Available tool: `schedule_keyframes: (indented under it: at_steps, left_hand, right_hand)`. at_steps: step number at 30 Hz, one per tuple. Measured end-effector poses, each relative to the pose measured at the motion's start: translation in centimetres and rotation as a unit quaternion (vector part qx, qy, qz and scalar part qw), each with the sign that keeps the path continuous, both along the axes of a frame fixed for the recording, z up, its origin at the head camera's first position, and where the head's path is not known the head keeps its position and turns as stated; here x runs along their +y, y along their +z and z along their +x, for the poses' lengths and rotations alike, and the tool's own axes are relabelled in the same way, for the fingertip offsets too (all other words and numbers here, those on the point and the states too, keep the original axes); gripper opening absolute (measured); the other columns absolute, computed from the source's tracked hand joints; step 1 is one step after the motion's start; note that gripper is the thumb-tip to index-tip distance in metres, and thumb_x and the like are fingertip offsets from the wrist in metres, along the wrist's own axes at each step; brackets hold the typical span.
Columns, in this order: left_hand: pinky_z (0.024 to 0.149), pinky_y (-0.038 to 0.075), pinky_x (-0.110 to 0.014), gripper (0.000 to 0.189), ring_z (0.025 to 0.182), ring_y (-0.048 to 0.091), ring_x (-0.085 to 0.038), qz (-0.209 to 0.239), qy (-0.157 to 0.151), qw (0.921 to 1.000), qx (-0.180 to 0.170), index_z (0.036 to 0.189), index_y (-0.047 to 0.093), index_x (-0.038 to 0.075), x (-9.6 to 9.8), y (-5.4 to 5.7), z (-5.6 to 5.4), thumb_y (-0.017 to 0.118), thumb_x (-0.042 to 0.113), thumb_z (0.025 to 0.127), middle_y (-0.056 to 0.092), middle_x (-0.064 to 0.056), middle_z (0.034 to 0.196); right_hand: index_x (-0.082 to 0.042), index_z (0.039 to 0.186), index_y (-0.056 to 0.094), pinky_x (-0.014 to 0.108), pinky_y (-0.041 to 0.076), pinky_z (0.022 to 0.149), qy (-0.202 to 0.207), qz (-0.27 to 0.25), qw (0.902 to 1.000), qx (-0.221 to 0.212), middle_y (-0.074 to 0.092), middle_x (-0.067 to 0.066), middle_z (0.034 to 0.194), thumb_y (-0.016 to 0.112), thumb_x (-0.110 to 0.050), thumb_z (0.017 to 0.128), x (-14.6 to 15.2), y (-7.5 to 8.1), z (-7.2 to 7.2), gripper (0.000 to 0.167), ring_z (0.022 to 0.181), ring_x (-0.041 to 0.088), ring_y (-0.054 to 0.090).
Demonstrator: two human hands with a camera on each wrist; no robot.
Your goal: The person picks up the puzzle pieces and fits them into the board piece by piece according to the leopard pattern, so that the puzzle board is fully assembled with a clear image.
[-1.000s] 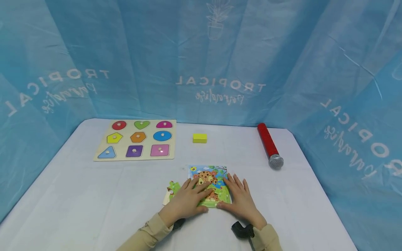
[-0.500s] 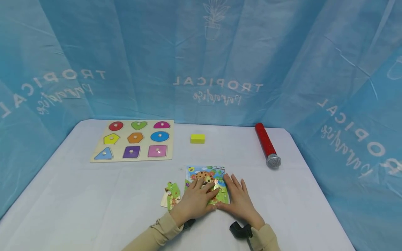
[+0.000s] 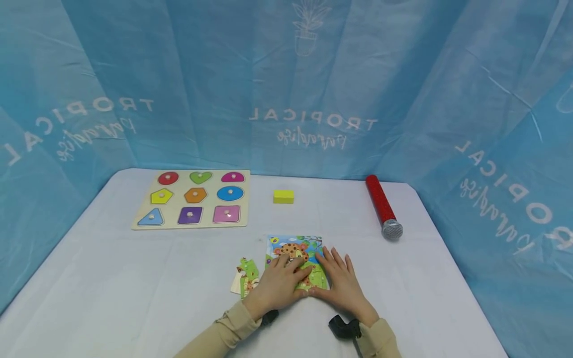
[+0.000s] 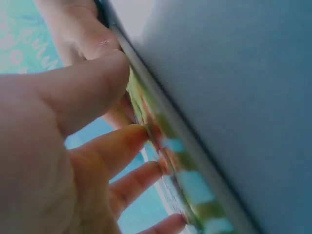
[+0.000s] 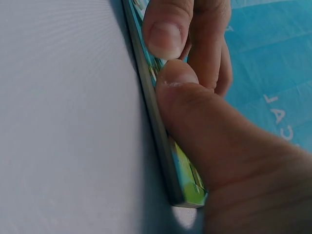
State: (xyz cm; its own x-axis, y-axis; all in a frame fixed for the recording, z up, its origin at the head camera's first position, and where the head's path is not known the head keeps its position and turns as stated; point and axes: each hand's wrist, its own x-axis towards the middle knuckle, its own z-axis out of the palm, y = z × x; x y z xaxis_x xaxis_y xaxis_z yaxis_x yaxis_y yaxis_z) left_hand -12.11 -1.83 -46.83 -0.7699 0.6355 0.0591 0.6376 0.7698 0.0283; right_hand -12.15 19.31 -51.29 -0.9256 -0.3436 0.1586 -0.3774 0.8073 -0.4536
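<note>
A jigsaw puzzle (image 3: pixel 292 245) with a spotted cartoon leopard lies flat on the white table. My left hand (image 3: pixel 276 284) rests over its lower left part, its spread fingertips touching the pieces; the picture beneath is hidden. Along the puzzle's right side lies my right hand (image 3: pixel 342 284), fingers extended and thumb at the near edge. Both thumbs come close together there, and the right wrist view shows the right thumb (image 5: pixel 180 80) against the board's rim. Loose puzzle pieces (image 3: pixel 248 272), mostly green, lie just left of my left hand, partly overlapping.
A wooden shape board (image 3: pixel 207 201) with colored knobbed pieces lies at the back left. Behind the puzzle sits a yellow block (image 3: pixel 284 197). A red microphone (image 3: pixel 380 201) with a silver head lies at the back right. Blue curtains (image 3: pixel 286 84) surround the table.
My left hand has shifted right over the puzzle, its thumb now near the right thumb, and more of the loose pieces shows. The right hand stays about where it was.
</note>
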Motion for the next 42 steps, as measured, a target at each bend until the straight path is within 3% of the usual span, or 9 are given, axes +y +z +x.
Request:
schedule_keyframes:
  at_steps: [3,7,13,17,23,29,34,39,42]
  left_hand:
    - [0.104,0.043,-0.048,0.057,0.131,0.046,-0.03,0.028,-0.018,0.9979,-0.056,0.141,0.051,0.023,-0.8,0.3,-0.7,0.055,0.052,0.093,0.049,-0.001,0.145]
    - [0.103,0.042,-0.053,0.05,0.13,0.048,-0.034,0.102,-0.02,0.9854,-0.135,0.137,0.056,0.014,-3.3,1.4,-1.7,0.062,0.037,0.093,0.053,-0.008,0.142]
    - [0.099,0.044,-0.054,0.047,0.12,0.054,-0.035,0.154,0.072,0.9692,-0.178,0.128,0.063,0.009,-8.7,2.0,-1.9,0.072,0.024,0.085,0.061,-0.014,0.13]
    - [0.096,0.046,-0.053,0.039,0.117,0.056,-0.032,0.158,0.112,0.969,-0.153,0.123,0.066,0.009,-11.2,1.7,-1.5,0.072,0.016,0.085,0.064,-0.011,0.125]
    - [0.082,0.051,-0.045,0.03,0.102,0.062,-0.026,0.155,0.111,0.9797,-0.061,0.112,0.072,0.011,-12.4,1.0,-1.7,0.07,0.004,0.083,0.07,-0.006,0.112]
    - [0.085,0.051,-0.042,0.032,0.1,0.061,-0.023,0.167,0.102,0.9785,-0.066,0.112,0.072,0.011,-12.3,0.6,-1.9,0.074,0.004,0.081,0.07,-0.004,0.109]
    - [0.08,0.05,-0.038,0.035,0.09,0.057,-0.016,0.174,0.135,0.9724,-0.076,0.115,0.07,0.011,-12.2,0.4,-1.9,0.073,0.004,0.082,0.066,-0.001,0.095]
    - [0.078,0.047,-0.039,0.035,0.093,0.055,-0.022,0.16,0.152,0.9733,-0.063,0.115,0.07,0.009,-12.2,0.2,-1.9,0.076,0.015,0.08,0.062,-0.006,0.1]
    - [0.076,0.047,-0.04,0.026,0.092,0.055,-0.024,0.162,0.16,0.9726,-0.045,0.105,0.072,0.009,-12.2,0.1,-2.0,0.076,0.014,0.08,0.061,-0.007,0.098]
  right_hand:
    - [-0.009,0.146,0.043,0.064,0.01,0.114,-0.004,0.003,1.0,-0.002,0.035,0.016,0.155,0.074,-0.055,0.074,0.0,-0.1,0.0,0.09,0.145,0.041,0.025]
    - [-0.009,0.147,0.041,0.062,0.008,0.116,-0.014,-0.003,0.9998,-0.017,0.033,0.015,0.156,0.074,-0.057,0.074,-0.2,-0.1,-0.1,0.093,0.146,0.04,0.024]
    - [-0.01,0.147,0.041,0.061,0.006,0.117,-0.021,-0.011,0.9991,-0.034,0.033,0.015,0.156,0.076,-0.056,0.072,-0.2,0.0,0.0,0.095,0.147,0.039,0.022]
    - [-0.009,0.147,0.042,0.061,0.006,0.117,-0.022,-0.009,0.9992,-0.031,0.034,0.015,0.156,0.076,-0.055,0.072,-0.1,0.1,0.0,0.094,0.147,0.039,0.022]
    - [-0.009,0.147,0.041,0.062,0.006,0.117,-0.022,-0.013,0.9991,-0.034,0.033,0.017,0.156,0.077,-0.054,0.072,-0.2,0.2,0.0,0.095,0.147,0.039,0.022]
    - [-0.008,0.147,0.041,0.061,0.006,0.117,-0.024,-0.015,0.999,-0.036,0.033,0.017,0.156,0.078,-0.053,0.071,-0.4,0.2,0.1,0.095,0.147,0.039,0.021]
    - [-0.008,0.147,0.041,0.061,0.006,0.117,-0.024,-0.013,0.999,-0.036,0.033,0.016,0.156,0.077,-0.053,0.072,-0.4,0.2,0.1,0.095,0.147,0.039,0.021]
    - [-0.008,0.147,0.041,0.062,0.006,0.116,-0.022,-0.014,0.9989,-0.04,0.033,0.017,0.156,0.077,-0.054,0.072,-0.4,0.2,0.1,0.095,0.147,0.039,0.021]
    - [-0.008,0.148,0.04,0.061,0.005,0.117,-0.022,-0.014,0.9989,-0.04,0.032,0.017,0.156,0.077,-0.053,0.072,-0.4,0.1,0.2,0.096,0.147,0.039,0.021]
